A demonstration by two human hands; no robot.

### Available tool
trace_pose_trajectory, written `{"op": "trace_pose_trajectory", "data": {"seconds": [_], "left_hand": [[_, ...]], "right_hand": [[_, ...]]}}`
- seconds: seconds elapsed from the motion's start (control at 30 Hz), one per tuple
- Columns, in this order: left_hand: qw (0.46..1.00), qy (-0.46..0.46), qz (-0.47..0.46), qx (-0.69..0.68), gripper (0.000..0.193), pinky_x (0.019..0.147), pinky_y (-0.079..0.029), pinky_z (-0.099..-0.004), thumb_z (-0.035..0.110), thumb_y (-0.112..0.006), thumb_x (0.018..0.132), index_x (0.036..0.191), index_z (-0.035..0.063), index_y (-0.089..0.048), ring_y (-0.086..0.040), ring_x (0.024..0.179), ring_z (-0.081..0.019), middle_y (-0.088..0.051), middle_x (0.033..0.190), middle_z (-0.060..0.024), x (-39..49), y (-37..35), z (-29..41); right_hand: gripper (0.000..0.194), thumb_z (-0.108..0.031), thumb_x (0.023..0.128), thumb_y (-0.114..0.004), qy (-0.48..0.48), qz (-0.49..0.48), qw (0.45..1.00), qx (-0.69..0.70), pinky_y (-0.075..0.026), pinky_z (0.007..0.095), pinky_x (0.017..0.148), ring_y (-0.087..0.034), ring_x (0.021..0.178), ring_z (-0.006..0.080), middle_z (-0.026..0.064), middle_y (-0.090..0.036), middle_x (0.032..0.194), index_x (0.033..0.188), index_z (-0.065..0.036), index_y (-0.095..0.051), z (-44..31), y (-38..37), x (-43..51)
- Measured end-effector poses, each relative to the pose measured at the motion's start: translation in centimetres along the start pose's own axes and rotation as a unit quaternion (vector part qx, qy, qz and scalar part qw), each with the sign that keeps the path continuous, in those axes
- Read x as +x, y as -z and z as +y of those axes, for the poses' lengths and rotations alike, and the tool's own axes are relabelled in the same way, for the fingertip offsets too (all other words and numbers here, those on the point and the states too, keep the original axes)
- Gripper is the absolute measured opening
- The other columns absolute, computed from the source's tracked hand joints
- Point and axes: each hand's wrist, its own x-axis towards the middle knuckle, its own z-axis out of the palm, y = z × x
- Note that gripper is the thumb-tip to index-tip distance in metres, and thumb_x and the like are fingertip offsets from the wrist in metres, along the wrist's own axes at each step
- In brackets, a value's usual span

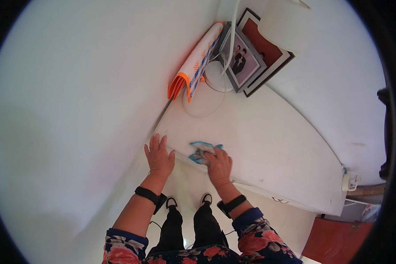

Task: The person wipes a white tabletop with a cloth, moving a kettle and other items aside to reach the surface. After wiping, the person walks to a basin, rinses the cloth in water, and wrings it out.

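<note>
A crumpled blue and pale cloth (201,153) lies against the top of a white cabinet (260,132), near its front edge. My right hand (219,165) grips this cloth, its fingers bunched over one side. At the cabinet's left corner, close to the wall, my left hand (159,158) spreads its fingers and holds nothing. Part of the cloth is hidden under my right fingers.
A white lamp (218,76) stands at the far end, its shade (283,24) above framed photographs (242,64). An orange-edged folded fabric item (198,62) leans on the left wall (69,99). A thin cord (204,116) loops across the top. A red-brown panel (336,239) stands lower right.
</note>
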Motion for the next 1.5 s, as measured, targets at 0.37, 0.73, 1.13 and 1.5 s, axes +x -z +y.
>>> {"op": "trace_pose_trajectory", "data": {"seconds": [0.37,0.73,1.13,1.5], "left_hand": [[0.998,-0.034,-0.035,0.050,0.072,0.102,-0.007,-0.0497,0.036,-0.058,0.075,0.130,0.0043,-0.025,-0.012,0.127,-0.0338,-0.016,0.136,-0.0190,2.1,-2.3,1.8],[0.981,-0.049,-0.145,0.119,0.089,0.103,-0.006,-0.0485,0.049,-0.062,0.068,0.133,0.0050,-0.020,-0.005,0.129,-0.0345,-0.007,0.139,-0.0186,2.4,-0.3,2.5],[0.971,-0.056,-0.174,0.156,0.092,0.102,-0.008,-0.0503,0.053,-0.059,0.068,0.134,0.0058,-0.016,-0.004,0.129,-0.0368,-0.005,0.139,-0.0210,2.5,0.0,2.6],[0.972,-0.043,-0.173,0.151,0.092,0.101,-0.010,-0.0513,0.048,-0.065,0.065,0.133,0.0044,-0.020,-0.007,0.128,-0.0393,-0.009,0.138,-0.0231,2.9,0.4,3.3]], "right_hand": [[0.028,-0.012,0.077,-0.051,-0.165,-0.012,0.978,-0.124,-0.043,0.0428,0.071,-0.049,0.096,0.0294,0.0081,-0.052,0.103,0.103,-0.020,-0.055,11.8,1.2,7.0],[0.026,-0.012,0.079,-0.048,-0.173,-0.080,0.969,-0.159,-0.042,0.0449,0.069,-0.048,0.094,0.0272,0.0076,-0.050,0.099,0.104,-0.014,-0.052,13.5,-0.1,11.7],[0.029,-0.011,0.075,-0.051,-0.047,-0.008,0.990,-0.134,-0.042,0.0428,0.062,-0.049,0.088,0.0256,0.0064,-0.051,0.095,0.103,-0.018,-0.056,14.9,-0.6,15.5],[0.030,-0.012,0.072,-0.054,0.034,-0.034,0.996,-0.071,-0.037,0.0462,0.071,-0.045,0.094,0.0273,0.0093,-0.047,0.099,0.102,-0.016,-0.056,8.7,-1.5,13.5]]}}
